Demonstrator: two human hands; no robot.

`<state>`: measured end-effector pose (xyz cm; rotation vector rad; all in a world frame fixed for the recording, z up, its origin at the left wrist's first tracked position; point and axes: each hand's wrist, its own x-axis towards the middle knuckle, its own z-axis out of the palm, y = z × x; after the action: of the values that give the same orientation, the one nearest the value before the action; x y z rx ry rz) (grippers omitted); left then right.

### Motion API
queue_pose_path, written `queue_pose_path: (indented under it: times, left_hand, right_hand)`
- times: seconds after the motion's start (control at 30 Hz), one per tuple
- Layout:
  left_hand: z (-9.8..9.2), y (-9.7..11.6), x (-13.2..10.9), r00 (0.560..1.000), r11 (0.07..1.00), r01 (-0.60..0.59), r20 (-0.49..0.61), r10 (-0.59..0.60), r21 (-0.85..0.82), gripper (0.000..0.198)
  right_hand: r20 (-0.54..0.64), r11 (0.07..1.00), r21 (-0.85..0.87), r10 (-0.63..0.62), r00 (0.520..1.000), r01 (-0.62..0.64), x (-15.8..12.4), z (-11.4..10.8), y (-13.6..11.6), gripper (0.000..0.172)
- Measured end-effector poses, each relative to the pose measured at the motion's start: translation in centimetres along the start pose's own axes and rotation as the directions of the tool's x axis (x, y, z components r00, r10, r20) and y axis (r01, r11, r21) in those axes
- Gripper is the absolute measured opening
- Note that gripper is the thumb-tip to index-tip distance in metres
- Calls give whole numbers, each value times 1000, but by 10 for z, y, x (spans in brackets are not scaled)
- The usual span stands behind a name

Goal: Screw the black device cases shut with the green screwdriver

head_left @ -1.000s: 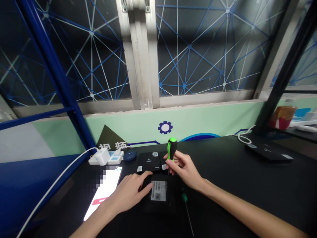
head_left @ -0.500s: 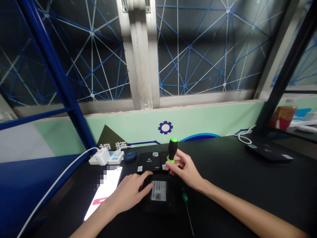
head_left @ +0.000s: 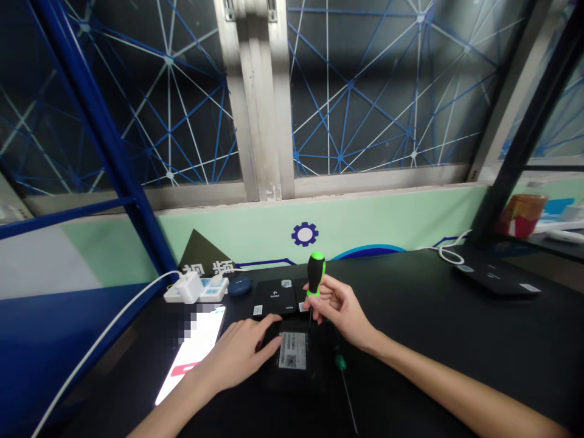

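A black box-shaped device [head_left: 296, 380] with a white printed label lies on the dark table in front of me. My left hand [head_left: 246, 347] rests at its left side, fingers stretched and thumb on the label's edge. In my right hand [head_left: 335, 304], thumb and fingers pinch a black and green screwdriver [head_left: 316, 274]. It stands nearly upright, shaft down at the device's upper right part; whether the tip sits in a screw I cannot tell. A second screwdriver [head_left: 341, 363] with a green handle lies to the device's right.
Behind the device lie a black set-top box [head_left: 274, 298] and another partly hidden one. At left are a lit phone [head_left: 196, 347], a power strip [head_left: 214, 291] with a white charger [head_left: 189, 287], and a dark blue case [head_left: 239, 286]. Another black box [head_left: 497, 280] lies far right.
The screwdriver's handle has tilted slightly left, and my right hand has shifted a little with it. My left hand and the device have stayed in place.
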<state>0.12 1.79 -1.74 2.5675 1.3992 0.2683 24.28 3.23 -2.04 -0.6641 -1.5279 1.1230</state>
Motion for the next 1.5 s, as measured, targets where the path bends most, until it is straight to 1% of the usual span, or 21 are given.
queue_pose_path:
  times: [0.1,0.2,0.37,0.57,0.67,0.73,0.83,0.9,1.07,1.23,1.4,1.5]
  left_hand:
    - [1,-1,0,1000,1000,3,-6,-3,5,39]
    - [2,-2,0,1000,1000,1,-13,-1,3,38]
    - [1,-1,0,1000,1000,1,-1,-1,0,38]
    - [1,-1,1,1000,1000,7,1,-7,6,38]
    - [1,-1,1,1000,1000,7,0,-7,4,38]
    - [2,-2,2,1000,1000,1,-2,-1,0,37]
    - [2,-2,1,1000,1000,0,-8,0,-6,37]
    - [2,-2,1,1000,1000,3,-8,-3,-7,36]
    - [1,-2,0,1000,1000,1,0,-1,0,38]
    - [2,-3,0,1000,1000,12,2,-12,-10,42]
    - [2,-2,0,1000,1000,9,3,-9,-4,40]
    - [2,-2,0,1000,1000,8,2,-8,-4,39]
  right_hand:
    - [-25,999,38,35,999,-34,1,2,4,34]
    - [-17,997,73,40,999,-38,0,3,4,37]
    - [34,995,102,10,999,-13,-2,2,-1,28]
    - [-26,994,97,60,998,-57,1,5,3,34]
    - [-34,993,111,47,998,-43,0,6,4,36]
    - [-20,992,126,29,999,-27,-1,6,3,34]
    - [2,996,94,2,1000,-2,-2,4,-1,28]
    - [-1,999,54,-9,1000,9,-2,3,-2,28]
    - [-37,998,52,19,999,-17,1,3,2,29]
    - [-82,998,57,38,996,-34,1,6,6,36]
    - [-35,997,70,16,999,-14,1,5,2,25]
    - [-19,998,55,10,1000,-9,1,3,0,25]
